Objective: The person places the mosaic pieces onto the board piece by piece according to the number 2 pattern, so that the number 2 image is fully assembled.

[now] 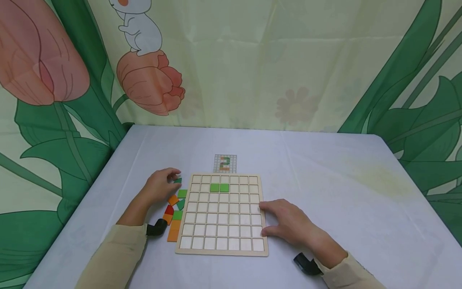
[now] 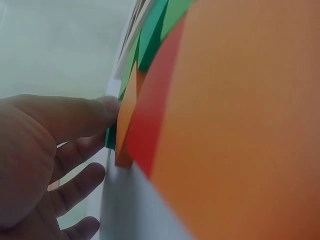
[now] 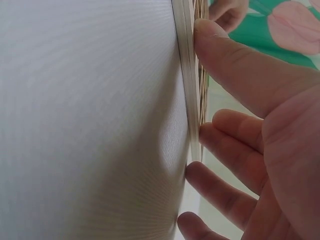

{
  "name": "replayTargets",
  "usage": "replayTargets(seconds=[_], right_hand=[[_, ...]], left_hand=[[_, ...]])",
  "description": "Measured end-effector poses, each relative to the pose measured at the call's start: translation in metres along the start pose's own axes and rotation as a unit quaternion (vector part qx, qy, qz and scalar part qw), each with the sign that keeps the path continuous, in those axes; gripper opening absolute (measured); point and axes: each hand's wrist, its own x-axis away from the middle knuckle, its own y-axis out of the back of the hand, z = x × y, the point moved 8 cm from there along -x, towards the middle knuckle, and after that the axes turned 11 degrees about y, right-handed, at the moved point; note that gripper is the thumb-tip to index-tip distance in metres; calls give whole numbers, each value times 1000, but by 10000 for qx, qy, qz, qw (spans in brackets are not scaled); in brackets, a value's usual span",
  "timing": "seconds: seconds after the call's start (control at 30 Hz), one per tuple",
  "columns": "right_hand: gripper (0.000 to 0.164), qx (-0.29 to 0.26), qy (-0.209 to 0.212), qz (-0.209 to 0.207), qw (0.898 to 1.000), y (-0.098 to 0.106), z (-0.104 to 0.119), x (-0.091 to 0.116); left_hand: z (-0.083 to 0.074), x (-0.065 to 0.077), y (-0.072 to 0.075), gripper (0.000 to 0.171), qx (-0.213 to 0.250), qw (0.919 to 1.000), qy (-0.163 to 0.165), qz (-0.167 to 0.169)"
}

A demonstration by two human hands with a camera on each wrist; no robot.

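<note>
A wooden grid board (image 1: 266, 249) lies flat on the table, with two light green square tiles (image 1: 219, 187) side by side in its second row. My left hand (image 1: 159, 186) is off the board's upper left side, thumb and forefinger spread around a dark green tile (image 1: 177, 180); in the left wrist view this tile (image 2: 111, 137) is partly hidden behind the thumb, and firm contact is unclear. My right hand (image 1: 288, 220) rests its thumb and fingertips against the board's right edge (image 3: 187, 75), with no tile in its fingers.
Left of the board lie loose tiles: light green (image 1: 182, 194), orange (image 1: 173, 200), dark green (image 1: 181, 204), red (image 1: 169, 210) and more orange (image 1: 173, 230). A small pattern card (image 1: 225, 163) with a coloured figure lies beyond the board. A printed curtain (image 1: 231, 80) hangs behind the table.
</note>
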Motion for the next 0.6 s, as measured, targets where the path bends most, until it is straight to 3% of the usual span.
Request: replayTargets(seconds=[0.4, 0.6], right_hand=[[65, -1, -88, 29, 10000, 0, -1, -1], [65, -28, -152, 36, 9999, -1, -2, 0]], left_hand=[[-2, 1, -1, 39, 80, 9996, -22, 280], [3, 2, 2, 42, 77, 9998, 157, 58]])
